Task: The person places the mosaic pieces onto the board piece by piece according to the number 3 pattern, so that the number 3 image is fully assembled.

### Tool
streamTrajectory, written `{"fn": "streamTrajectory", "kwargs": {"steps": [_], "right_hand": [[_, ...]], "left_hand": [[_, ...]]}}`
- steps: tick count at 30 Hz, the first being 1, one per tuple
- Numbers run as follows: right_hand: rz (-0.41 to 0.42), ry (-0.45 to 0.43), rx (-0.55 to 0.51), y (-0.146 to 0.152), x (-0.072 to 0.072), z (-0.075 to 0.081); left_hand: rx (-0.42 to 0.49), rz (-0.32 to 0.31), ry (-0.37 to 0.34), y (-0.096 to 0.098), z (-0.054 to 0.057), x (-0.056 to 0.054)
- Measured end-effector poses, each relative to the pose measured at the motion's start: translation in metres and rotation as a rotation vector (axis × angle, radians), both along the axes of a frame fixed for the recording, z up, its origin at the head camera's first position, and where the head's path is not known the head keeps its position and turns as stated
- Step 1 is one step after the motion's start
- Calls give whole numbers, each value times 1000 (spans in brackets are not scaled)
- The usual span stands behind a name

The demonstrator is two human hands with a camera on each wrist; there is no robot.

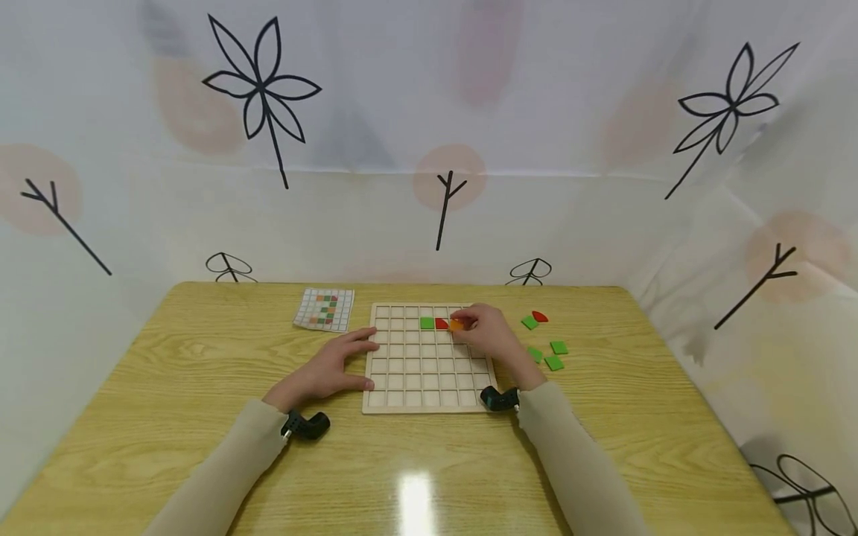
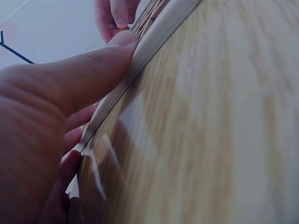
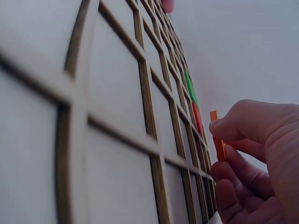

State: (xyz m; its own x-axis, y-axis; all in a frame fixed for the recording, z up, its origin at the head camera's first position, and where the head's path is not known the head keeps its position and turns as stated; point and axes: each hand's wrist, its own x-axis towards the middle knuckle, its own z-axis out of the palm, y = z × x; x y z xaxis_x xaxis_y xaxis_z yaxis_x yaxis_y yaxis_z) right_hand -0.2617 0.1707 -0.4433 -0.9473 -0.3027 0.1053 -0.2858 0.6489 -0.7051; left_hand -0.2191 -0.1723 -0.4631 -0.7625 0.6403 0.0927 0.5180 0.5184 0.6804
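Note:
A wooden grid board (image 1: 429, 409) lies on the table, its square cells bordered by raised strips. In its second row from the back sit a green square tile (image 1: 427, 323) and, beside it, a red tile (image 1: 441, 324). My right hand (image 1: 488, 333) pinches an orange tile (image 3: 218, 140) between thumb and fingers, just above the board and to the right of the red one. My left hand (image 1: 328, 366) rests at the board's left edge, thumb and fingertips touching the rim; its fingers are spread and fairly straight.
A pattern card (image 1: 325, 310) with a coloured grid lies left of the board. On the right are several loose green tiles (image 1: 559, 348) and a red leaf-shaped piece (image 1: 540, 316). A patterned cloth (image 1: 375, 223) hangs behind the table.

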Motion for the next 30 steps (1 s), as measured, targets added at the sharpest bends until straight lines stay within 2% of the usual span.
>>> {"fn": "streamTrajectory", "kwargs": {"steps": [17,25,30], "right_hand": [[71,33,-45,-34,-7,-5],[70,16,-97,-50,-9,-8],[59,15,-86,-60,-11,-11]], "left_hand": [[1,4,-13,0,0,1],[-1,6,-4,1,1,1],[-4,14,-4,1,1,1]]}}
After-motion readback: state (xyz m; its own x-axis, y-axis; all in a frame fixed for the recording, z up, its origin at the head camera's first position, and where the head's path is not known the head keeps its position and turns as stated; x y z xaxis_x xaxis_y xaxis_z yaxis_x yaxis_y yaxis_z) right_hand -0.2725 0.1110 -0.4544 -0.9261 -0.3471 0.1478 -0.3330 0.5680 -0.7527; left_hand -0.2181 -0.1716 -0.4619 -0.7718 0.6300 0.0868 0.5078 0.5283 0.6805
